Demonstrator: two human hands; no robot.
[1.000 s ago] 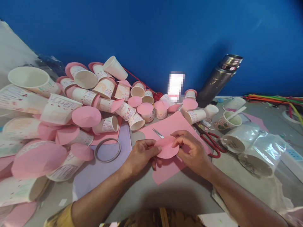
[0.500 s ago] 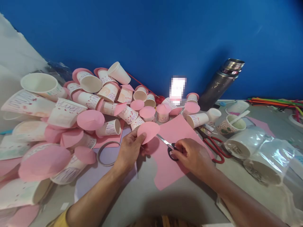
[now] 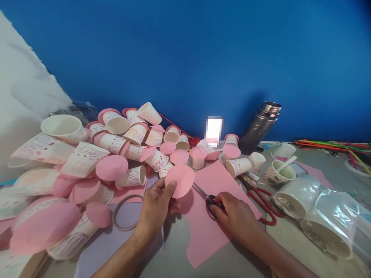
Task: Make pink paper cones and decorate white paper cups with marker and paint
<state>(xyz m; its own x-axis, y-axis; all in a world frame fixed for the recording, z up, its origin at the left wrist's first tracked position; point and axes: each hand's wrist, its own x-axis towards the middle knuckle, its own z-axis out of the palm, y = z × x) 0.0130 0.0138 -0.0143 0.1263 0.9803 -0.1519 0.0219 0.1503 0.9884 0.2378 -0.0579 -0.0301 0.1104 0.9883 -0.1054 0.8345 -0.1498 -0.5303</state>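
Between thumb and fingers, my left hand [image 3: 156, 206] pinches a round pink paper disc [image 3: 183, 181], its face turned toward me. My right hand [image 3: 233, 212] grips small black-handled scissors [image 3: 213, 204] whose blades look closed and point up-left at the disc's right edge. I cannot tell whether the tips touch the disc. Beneath both lies a pink paper sheet [image 3: 223, 216] with curved bites along its left side. A grey tape ring [image 3: 117, 216] rests on lilac paper [image 3: 98, 239] left of my left hand.
Many decorated paper cups [image 3: 84, 160] with pink tops are piled at left and back. Red-handled scissors [image 3: 266, 208] lie right of the sheet. A dark flask [image 3: 257, 131] leans against the blue wall. At right are a patterned cup [image 3: 278, 173] and plastic-wrapped cups [image 3: 330, 212].
The view has tipped upward, so things sit lower. The disc has turned to face me more fully. The scissors' blades have come closer together.
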